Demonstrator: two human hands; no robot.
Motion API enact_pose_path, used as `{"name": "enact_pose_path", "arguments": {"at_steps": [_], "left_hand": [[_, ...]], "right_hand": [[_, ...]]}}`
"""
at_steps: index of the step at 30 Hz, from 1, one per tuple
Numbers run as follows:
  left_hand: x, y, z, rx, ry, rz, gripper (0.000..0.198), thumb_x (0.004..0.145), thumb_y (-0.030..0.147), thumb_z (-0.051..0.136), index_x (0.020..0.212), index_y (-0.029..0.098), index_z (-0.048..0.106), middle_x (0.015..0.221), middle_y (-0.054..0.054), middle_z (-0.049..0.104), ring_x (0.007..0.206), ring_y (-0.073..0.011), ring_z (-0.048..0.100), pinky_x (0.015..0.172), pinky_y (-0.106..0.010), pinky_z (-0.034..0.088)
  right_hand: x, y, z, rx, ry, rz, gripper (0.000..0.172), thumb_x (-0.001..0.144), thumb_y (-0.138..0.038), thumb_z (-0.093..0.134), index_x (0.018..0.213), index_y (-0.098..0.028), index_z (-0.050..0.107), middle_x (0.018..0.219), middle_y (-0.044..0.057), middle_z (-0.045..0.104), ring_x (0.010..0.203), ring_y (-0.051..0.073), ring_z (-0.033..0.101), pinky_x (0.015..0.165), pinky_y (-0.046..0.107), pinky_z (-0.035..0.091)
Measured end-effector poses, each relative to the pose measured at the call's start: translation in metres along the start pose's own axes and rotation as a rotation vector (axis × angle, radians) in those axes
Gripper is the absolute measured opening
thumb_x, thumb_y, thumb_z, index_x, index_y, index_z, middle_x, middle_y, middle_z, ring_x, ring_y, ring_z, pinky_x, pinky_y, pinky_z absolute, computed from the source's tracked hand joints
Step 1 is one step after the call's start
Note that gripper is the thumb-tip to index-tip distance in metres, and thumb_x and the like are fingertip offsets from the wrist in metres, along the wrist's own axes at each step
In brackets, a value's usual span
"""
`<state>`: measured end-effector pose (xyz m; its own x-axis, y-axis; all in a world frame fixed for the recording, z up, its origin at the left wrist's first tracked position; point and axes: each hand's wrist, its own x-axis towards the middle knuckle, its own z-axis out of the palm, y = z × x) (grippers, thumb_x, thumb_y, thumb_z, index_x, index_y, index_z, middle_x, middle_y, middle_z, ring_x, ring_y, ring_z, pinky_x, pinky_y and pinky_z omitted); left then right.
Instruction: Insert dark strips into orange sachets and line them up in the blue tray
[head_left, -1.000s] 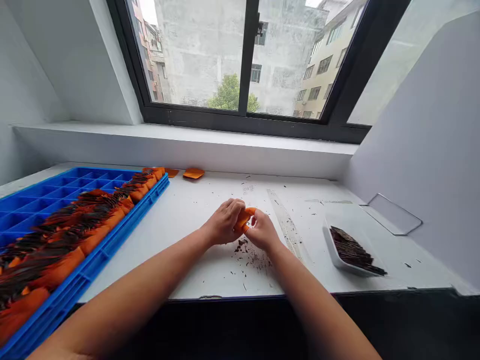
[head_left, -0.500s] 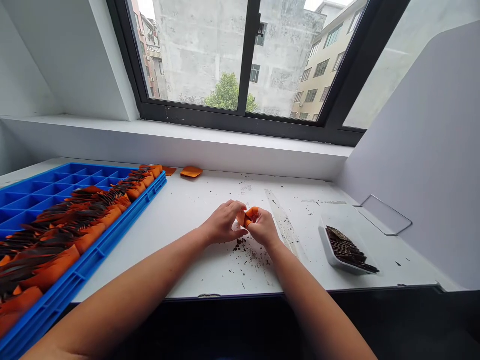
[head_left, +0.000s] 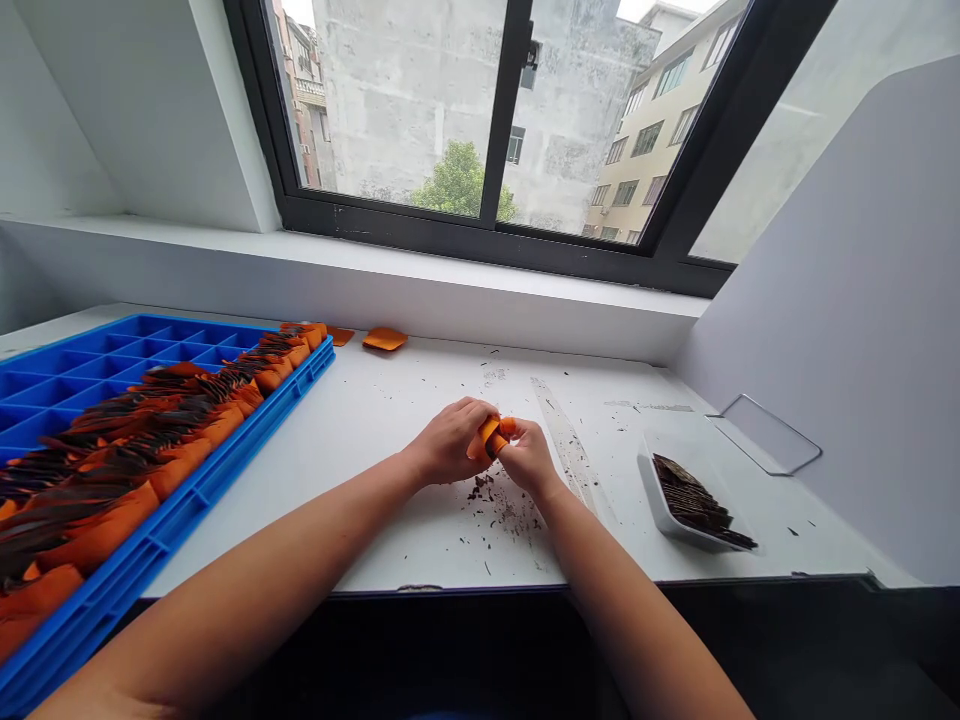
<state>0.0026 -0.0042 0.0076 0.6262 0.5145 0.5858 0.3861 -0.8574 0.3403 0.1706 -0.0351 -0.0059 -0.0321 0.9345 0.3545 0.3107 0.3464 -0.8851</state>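
Observation:
My left hand [head_left: 448, 441] and my right hand [head_left: 529, 457] meet over the middle of the white table [head_left: 375, 420]. Both pinch a small orange piece [head_left: 491, 433] between their fingertips, fingers curled round it. Dark crumbs [head_left: 504, 505] lie scattered on the table just below the hands. At the left, a blue compartment tray [head_left: 150, 355] holds several orange pieces with dark strips in its nearer rows. A white dish [head_left: 660, 505] at the right holds a pile of dark strips [head_left: 691, 500].
Two loose orange pieces [head_left: 385, 340] lie by the back wall beyond the tray. A clear ruler [head_left: 566, 445] lies right of my hands. A clear flat plate [head_left: 763, 433] rests by the grey side panel. A window ledge runs behind.
My fingers have closed tighter round the orange piece and turned it between them. The view has shifted slightly; tray and dish stay where they were.

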Motion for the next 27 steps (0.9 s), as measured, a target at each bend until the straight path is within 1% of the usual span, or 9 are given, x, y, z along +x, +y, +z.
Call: {"name": "enact_pose_path", "arguments": {"at_steps": [2,5,7,10,14,18,21,24,27], "left_hand": [[0.000,0.000,-0.001,-0.008,-0.009,-0.031,0.037,0.071,0.014,0.064,0.103,0.024,0.050,0.102,-0.004,0.068,0.097,-0.0243,0.061,0.085,-0.039,0.052],[0.001,0.000,-0.004,-0.008,0.007,-0.067,0.030,0.073,0.018,0.065,0.100,0.024,0.051,0.097,-0.003,0.068,0.091,-0.0231,0.061,0.080,-0.037,0.051],[0.001,-0.001,-0.005,-0.012,0.021,-0.095,0.028,0.075,0.021,0.066,0.099,0.023,0.052,0.096,-0.003,0.068,0.091,-0.0229,0.061,0.079,-0.037,0.050],[0.001,-0.003,-0.007,-0.018,0.035,-0.148,0.029,0.074,0.024,0.070,0.097,0.023,0.053,0.095,-0.003,0.067,0.091,-0.0226,0.061,0.079,-0.036,0.050],[0.000,-0.007,-0.007,-0.006,0.047,-0.196,0.028,0.075,0.030,0.073,0.095,0.024,0.054,0.095,-0.003,0.067,0.092,-0.0226,0.062,0.079,-0.036,0.050],[-0.001,-0.009,-0.009,0.001,0.047,-0.222,0.029,0.077,0.037,0.074,0.096,0.023,0.057,0.094,-0.003,0.066,0.090,-0.0223,0.062,0.078,-0.036,0.050],[0.000,-0.010,-0.010,0.008,0.042,-0.229,0.026,0.078,0.039,0.073,0.094,0.023,0.059,0.089,-0.002,0.066,0.082,-0.0210,0.061,0.076,-0.036,0.049],[0.001,-0.011,-0.011,0.003,0.039,-0.225,0.025,0.079,0.041,0.072,0.093,0.024,0.060,0.089,-0.002,0.068,0.080,-0.0203,0.061,0.077,-0.037,0.048],[0.001,-0.014,-0.012,-0.001,0.027,-0.215,0.026,0.080,0.043,0.072,0.092,0.023,0.060,0.091,-0.003,0.068,0.080,-0.0203,0.061,0.078,-0.037,0.048]], "right_hand": [[0.000,-0.001,-0.001,0.004,0.011,-0.005,0.018,0.070,-0.031,0.063,0.057,-0.020,0.059,0.058,-0.004,0.048,0.062,0.013,0.042,0.061,0.028,0.036],[0.001,-0.004,-0.001,0.018,0.024,0.006,0.018,0.073,-0.035,0.066,0.063,-0.020,0.065,0.063,-0.002,0.056,0.065,0.015,0.047,0.064,0.029,0.039],[0.001,-0.004,-0.001,0.032,0.039,0.025,0.019,0.075,-0.038,0.068,0.070,-0.020,0.070,0.068,0.000,0.062,0.068,0.017,0.051,0.067,0.031,0.041],[0.002,-0.004,-0.001,0.058,0.067,0.050,0.023,0.075,-0.042,0.072,0.079,-0.020,0.074,0.076,0.003,0.068,0.071,0.018,0.054,0.070,0.032,0.043],[0.003,-0.006,-0.003,0.123,0.088,0.042,0.030,0.077,-0.048,0.073,0.086,-0.020,0.075,0.082,0.004,0.070,0.075,0.018,0.056,0.073,0.033,0.044],[0.002,-0.014,-0.009,0.202,0.153,0.002,0.036,0.085,-0.054,0.063,0.090,-0.021,0.075,0.080,0.003,0.066,0.077,0.019,0.057,0.073,0.033,0.045],[-0.001,-0.019,-0.011,0.163,0.219,-0.042,0.036,0.089,-0.053,0.056,0.090,-0.021,0.074,0.081,0.003,0.066,0.082,0.020,0.059,0.079,0.034,0.047],[-0.005,-0.028,-0.013,0.073,0.272,-0.079,0.032,0.092,-0.048,0.055,0.093,-0.021,0.073,0.090,0.005,0.070,0.088,0.020,0.061,0.083,0.035,0.048],[-0.011,-0.045,-0.025,-0.052,0.293,-0.170,0.025,0.092,-0.042,0.059,0.098,-0.022,0.073,0.093,0.005,0.070,0.084,0.018,0.060,0.084,0.034,0.048]]}}
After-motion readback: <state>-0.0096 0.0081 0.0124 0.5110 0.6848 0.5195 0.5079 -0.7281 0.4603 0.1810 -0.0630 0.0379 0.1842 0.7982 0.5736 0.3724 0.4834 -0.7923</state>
